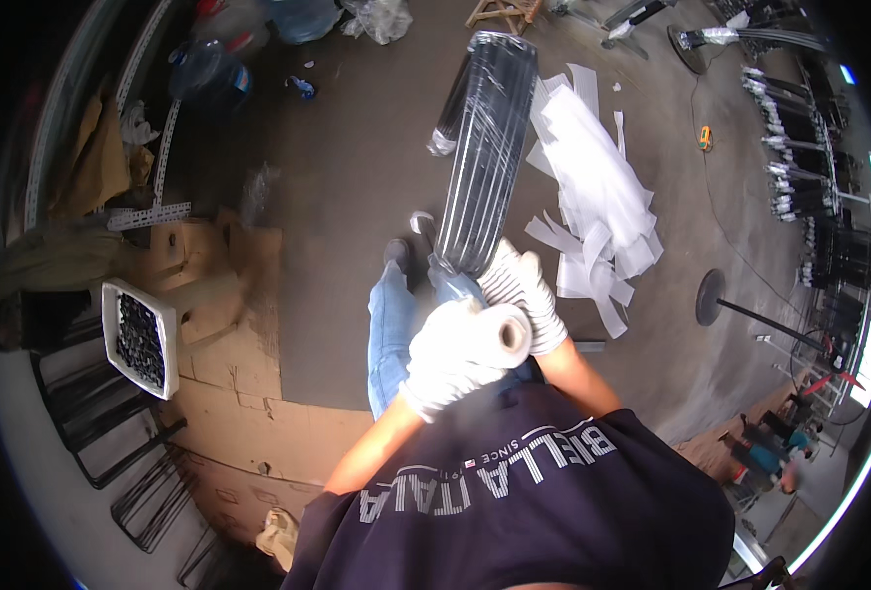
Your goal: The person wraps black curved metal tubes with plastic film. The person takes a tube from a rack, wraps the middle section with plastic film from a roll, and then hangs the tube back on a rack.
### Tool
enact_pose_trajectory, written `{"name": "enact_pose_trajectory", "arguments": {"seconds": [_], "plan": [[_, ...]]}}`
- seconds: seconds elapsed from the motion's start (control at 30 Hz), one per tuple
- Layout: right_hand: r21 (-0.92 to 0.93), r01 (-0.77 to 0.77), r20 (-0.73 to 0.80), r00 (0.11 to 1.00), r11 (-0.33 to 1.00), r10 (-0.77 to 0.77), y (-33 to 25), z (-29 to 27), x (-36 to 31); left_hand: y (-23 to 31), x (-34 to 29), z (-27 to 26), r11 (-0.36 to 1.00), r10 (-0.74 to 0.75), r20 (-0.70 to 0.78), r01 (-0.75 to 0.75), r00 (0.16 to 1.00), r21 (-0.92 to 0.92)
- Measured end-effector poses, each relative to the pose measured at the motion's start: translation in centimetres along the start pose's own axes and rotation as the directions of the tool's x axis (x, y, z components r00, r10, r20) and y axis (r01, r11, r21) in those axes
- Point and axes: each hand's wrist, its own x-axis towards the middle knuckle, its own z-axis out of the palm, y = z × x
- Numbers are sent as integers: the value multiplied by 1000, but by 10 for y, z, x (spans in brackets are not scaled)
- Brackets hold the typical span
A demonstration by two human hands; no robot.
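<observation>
A long bundle of black bars (491, 147), wrapped in clear plastic film, stretches away from me, its near end close to my legs. My left hand (447, 356), in a white glove, is closed around a roll of stretch film (508, 335) whose hollow core faces up. On the bundle's near end, at its right side, my right hand (520, 283) grips in a striped white glove; its fingertips are partly hidden. A second, shorter dark wrapped piece (448, 126) lies along the bundle's left side.
White foam sheets and strips (598, 187) lie on the floor right of the bundle. At left are a white tub of small black parts (141, 339), cardboard (224, 364) and black metal frames (91, 418). A round-based stand (711, 298) is at right; people (775, 452) are farther off.
</observation>
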Motion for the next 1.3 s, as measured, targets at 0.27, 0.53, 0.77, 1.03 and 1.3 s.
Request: {"name": "enact_pose_trajectory", "arguments": {"seconds": [0.27,0.53,0.77,1.03,1.3], "plan": [[-811,165,212,977,-561,-19,57,-12,-1,-17,3,23,987,45,322,-92,946,134],[-854,97,88,995,-512,42,4,13,-17,-2,22,37,992,9,469,-68,883,109],[-849,128,143,990,-513,10,-34,32,-17,12,47,40,965,3,399,102,917,-242],[-804,82,166,982,-589,-91,-11,51,-11,4,76,40,967,169,314,-96,934,-235],[-847,154,238,965,-510,-105,22,43,7,-7,85,23,991,-118,133,126,984,-49]]}}
